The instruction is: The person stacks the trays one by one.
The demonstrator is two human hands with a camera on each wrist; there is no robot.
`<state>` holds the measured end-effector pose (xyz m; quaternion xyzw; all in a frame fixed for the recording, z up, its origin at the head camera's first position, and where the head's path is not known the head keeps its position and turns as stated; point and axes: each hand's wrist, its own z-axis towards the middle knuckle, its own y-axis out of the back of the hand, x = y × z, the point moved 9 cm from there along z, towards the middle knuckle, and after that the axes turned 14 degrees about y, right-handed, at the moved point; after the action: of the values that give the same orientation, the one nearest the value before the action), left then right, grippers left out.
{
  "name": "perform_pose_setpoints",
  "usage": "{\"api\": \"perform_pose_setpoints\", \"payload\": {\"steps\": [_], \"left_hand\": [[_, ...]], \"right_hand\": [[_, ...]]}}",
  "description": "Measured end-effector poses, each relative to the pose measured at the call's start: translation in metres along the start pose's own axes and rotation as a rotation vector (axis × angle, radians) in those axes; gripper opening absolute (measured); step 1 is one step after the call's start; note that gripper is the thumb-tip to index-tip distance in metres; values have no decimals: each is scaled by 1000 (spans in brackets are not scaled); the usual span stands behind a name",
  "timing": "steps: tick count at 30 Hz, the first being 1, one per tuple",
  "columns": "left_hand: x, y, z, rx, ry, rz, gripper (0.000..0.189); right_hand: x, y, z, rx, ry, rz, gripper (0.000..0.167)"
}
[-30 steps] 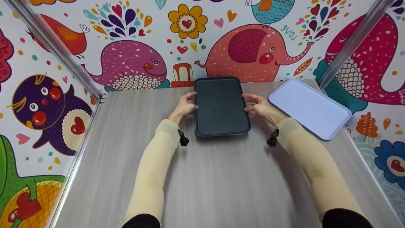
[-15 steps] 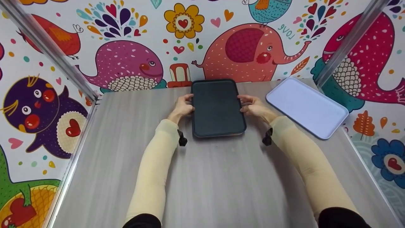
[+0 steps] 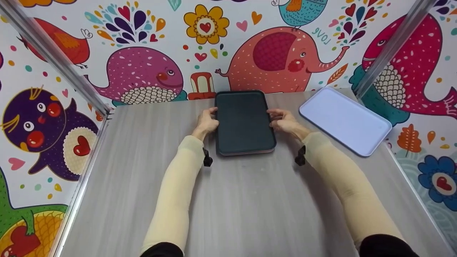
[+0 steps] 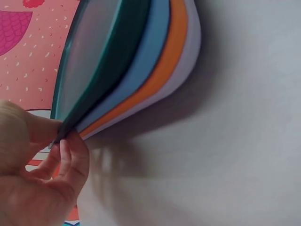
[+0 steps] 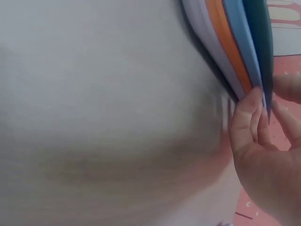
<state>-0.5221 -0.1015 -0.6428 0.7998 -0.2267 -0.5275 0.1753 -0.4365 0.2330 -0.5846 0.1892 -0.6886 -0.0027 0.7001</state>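
A dark green tray (image 3: pixel 245 121) tops a stack at the back of the table. Beneath it, the left wrist view shows the edges of a blue tray (image 4: pixel 146 70), an orange tray (image 4: pixel 164 70) and a lavender tray (image 4: pixel 188 59). My left hand (image 3: pixel 207 121) pinches the dark tray's left rim, thumb above and fingers below. On the opposite side, my right hand (image 3: pixel 285 122) grips its right rim; in the right wrist view the fingertips touch the edges of the lower trays. A narrow gap separates the dark and blue trays there.
A separate pale lavender tray (image 3: pixel 346 121) lies at an angle on the right of the grey table (image 3: pixel 242 207). A wall with printed cartoon animals (image 3: pixel 271 57) rises just behind the stack. Metal posts (image 3: pixel 389 53) stand at the back corners.
The dark tray has shifted slightly left and toward me, along with both hands, which keep their hold on its rims. The head view has also moved a little.
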Motion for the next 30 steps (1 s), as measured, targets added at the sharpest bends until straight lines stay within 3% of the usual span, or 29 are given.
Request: {"api": "perform_pose_setpoints", "payload": {"steps": [2, 4, 11, 12, 18, 19, 26, 30], "left_hand": [[7, -3, 12, -9, -13, 14, 80], [7, -2, 13, -17, -19, 21, 79], [-2, 0, 1, -46, -41, 33, 75], [-7, 2, -13, -46, -48, 28, 73], [-15, 4, -43, -117, -76, 72, 64], [-13, 3, -36, -137, -76, 86, 64], [-44, 10, -86, -106, -24, 99, 65], [-51, 10, -90, -137, -19, 183, 62]], "right_hand": [[2, 0, 0, -7, 6, -35, 67], [5, -1, 0, -6, 20, -75, 65], [11, 2, -1, -42, 76, -171, 56], [11, 3, -1, -52, 80, -175, 55], [12, 3, -4, -87, 91, -200, 52], [12, 2, -4, -83, 86, -206, 52], [10, 3, -7, -48, 50, -249, 49], [11, 2, -6, -23, 49, -282, 49]]}}
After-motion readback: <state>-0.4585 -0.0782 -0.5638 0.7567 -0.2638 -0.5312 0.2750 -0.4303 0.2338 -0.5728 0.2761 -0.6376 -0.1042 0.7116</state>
